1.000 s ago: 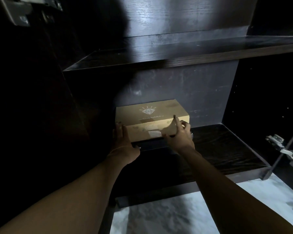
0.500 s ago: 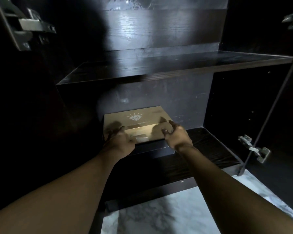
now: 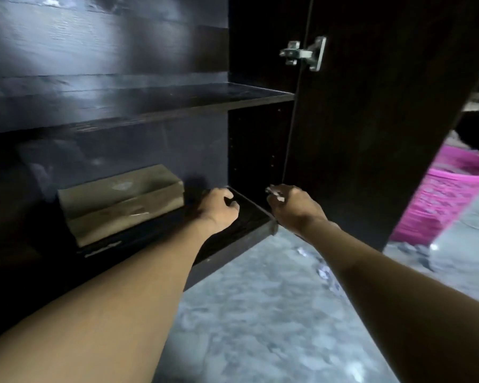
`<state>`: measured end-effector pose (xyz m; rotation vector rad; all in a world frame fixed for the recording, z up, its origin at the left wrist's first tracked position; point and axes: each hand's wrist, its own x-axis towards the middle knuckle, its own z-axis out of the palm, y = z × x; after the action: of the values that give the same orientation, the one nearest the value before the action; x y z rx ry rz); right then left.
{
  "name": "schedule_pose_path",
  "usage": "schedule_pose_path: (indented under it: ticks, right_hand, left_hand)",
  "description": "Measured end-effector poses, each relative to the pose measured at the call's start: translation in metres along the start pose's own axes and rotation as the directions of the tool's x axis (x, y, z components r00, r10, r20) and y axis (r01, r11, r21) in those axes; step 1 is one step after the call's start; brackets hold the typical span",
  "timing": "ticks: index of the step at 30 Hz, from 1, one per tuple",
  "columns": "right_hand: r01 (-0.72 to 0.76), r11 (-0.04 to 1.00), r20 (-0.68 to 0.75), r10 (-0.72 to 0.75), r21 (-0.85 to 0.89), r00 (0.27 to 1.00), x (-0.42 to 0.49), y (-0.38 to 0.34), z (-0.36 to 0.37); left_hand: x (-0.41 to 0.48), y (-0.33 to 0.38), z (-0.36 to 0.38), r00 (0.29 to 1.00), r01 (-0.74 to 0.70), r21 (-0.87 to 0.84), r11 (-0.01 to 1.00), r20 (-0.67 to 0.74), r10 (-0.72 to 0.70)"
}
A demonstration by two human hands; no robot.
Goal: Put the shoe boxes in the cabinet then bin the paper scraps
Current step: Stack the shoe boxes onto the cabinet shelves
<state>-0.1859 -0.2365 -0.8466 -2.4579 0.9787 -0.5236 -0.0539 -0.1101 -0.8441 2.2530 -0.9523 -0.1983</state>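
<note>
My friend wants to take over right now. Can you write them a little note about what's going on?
Left grip: fingers curled, holding nothing, right of the tan cardboard shoe box.
Right grip: curled by the open dark wooden cabinet door; something shiny at its fingers, unclear what.
Done: the box sits on the cabinet's lower shelf.
Left: pale bits, likely paper scraps, on the grey floor; pink plastic mesh basket stands at right.

- One camera here, worn on the head, looking forward and down, close in on the open cabinet.
- Its interior fills left and centre; the door stands right.
- Nearest, bottom right, lies the floor, with a pink basket far right beyond the door.
</note>
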Motion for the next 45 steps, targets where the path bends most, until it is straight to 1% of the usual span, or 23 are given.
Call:
schedule_pose_path:
  ticks: [2, 4, 6, 9, 12, 15, 17, 19, 23, 24, 25, 27, 28, 31, 35, 38, 39, 41, 43, 45]
  right_hand:
    - [-0.056, 0.996, -0.035, 0.053, -0.065, 0.998, -0.026, 0.019, -0.016]
    - [-0.12, 0.989, -0.066, 0.115, -0.08, 0.991, -0.055, 0.035, -0.03]
    - [-0.192, 0.977, -0.114, 0.181, -0.09, 0.977, -0.086, 0.055, -0.042]
    - [-0.295, 0.953, -0.19, 0.277, -0.075, 0.942, -0.133, 0.086, -0.057]
    - [-0.406, 0.908, -0.21, 0.38, -0.101, 0.901, -0.175, 0.114, -0.075]
    - [-0.503, 0.861, -0.236, 0.473, -0.081, 0.849, -0.213, 0.139, -0.095]
    - [-0.57, 0.82, -0.26, 0.541, -0.046, 0.8, -0.241, 0.159, -0.101]
    - [-0.658, 0.751, -0.252, 0.627, -0.055, 0.737, -0.273, 0.179, -0.1]
    - [-0.797, 0.6, -0.131, 0.787, -0.071, 0.603, -0.326, 0.212, -0.086]
    - [-0.817, 0.57, -0.103, 0.81, -0.09, 0.577, -0.335, 0.218, -0.083]
    - [-0.832, 0.543, -0.079, 0.83, -0.11, 0.552, -0.343, 0.224, -0.08]
    - [-0.856, 0.498, -0.054, 0.859, -0.139, 0.508, -0.358, 0.234, -0.075]
    - [-0.865, 0.48, -0.053, 0.869, -0.143, 0.491, -0.365, 0.238, -0.073]
    - [-0.893, 0.427, -0.035, 0.899, -0.141, 0.436, -0.385, 0.254, -0.068]
    - [-0.921, 0.357, -0.02, 0.931, -0.156, 0.364, -0.412, 0.269, -0.066]
    - [-0.933, 0.325, -0.054, 0.94, -0.154, 0.337, -0.425, 0.279, -0.062]
    - [-0.939, 0.32, -0.056, 0.943, -0.129, 0.329, -0.426, 0.281, -0.061]
    - [-0.951, 0.302, -0.045, 0.951, -0.062, 0.305, -0.425, 0.282, -0.06]
    - [-0.969, 0.247, -0.04, 0.968, 0.004, 0.246, -0.425, 0.281, -0.06]
    - [-0.981, 0.171, -0.044, 0.985, 0.09, 0.168, -0.426, 0.281, -0.059]
  left_hand:
    - [-0.009, 0.023, 0.016, 0.996, -0.071, -0.022, 0.997, 0.044, 0.072]
    - [-0.02, 0.048, 0.032, 0.984, -0.147, -0.067, 0.987, 0.091, 0.153]
    - [-0.034, 0.074, 0.054, 0.959, -0.226, -0.124, 0.966, 0.148, 0.243]
    - [-0.062, 0.109, 0.079, 0.901, -0.316, -0.186, 0.93, 0.249, 0.356]
    - [-0.081, 0.136, 0.104, 0.849, -0.364, -0.19, 0.912, 0.336, 0.409]
    - [-0.102, 0.165, 0.131, 0.769, -0.408, -0.18, 0.895, 0.461, 0.443]
    - [-0.117, 0.18, 0.155, 0.706, -0.434, -0.18, 0.883, 0.541, 0.457]
    - [-0.136, 0.189, 0.182, 0.657, -0.444, -0.164, 0.881, 0.609, 0.445]
    - [-0.187, 0.176, 0.246, 0.604, -0.327, -0.162, 0.931, 0.722, 0.338]
    - [-0.2, 0.169, 0.262, 0.578, -0.3, -0.143, 0.943, 0.759, 0.299]
    - [-0.214, 0.163, 0.273, 0.558, -0.281, -0.108, 0.954, 0.79, 0.254]
    - [-0.233, 0.148, 0.291, 0.546, -0.284, -0.057, 0.957, 0.811, 0.21]
    - [-0.241, 0.141, 0.299, 0.548, -0.287, -0.045, 0.957, 0.812, 0.202]
    - [-0.261, 0.123, 0.315, 0.559, -0.264, -0.081, 0.961, 0.799, 0.221]
    - [-0.278, 0.112, 0.327, 0.627, -0.107, -0.148, 0.983, 0.757, 0.182]
    - [-0.276, 0.104, 0.336, 0.642, 0.038, -0.164, 0.986, 0.76, 0.102]
    - [-0.275, 0.102, 0.336, 0.636, 0.067, -0.156, 0.985, 0.768, 0.078]
    - [-0.274, 0.102, 0.331, 0.626, 0.065, -0.132, 0.989, 0.777, 0.063]
    - [-0.273, 0.099, 0.327, 0.627, 0.078, -0.113, 0.99, 0.778, 0.039]
    - [-0.27, 0.093, 0.325, 0.624, 0.095, -0.1, 0.99, 0.782, 0.019]
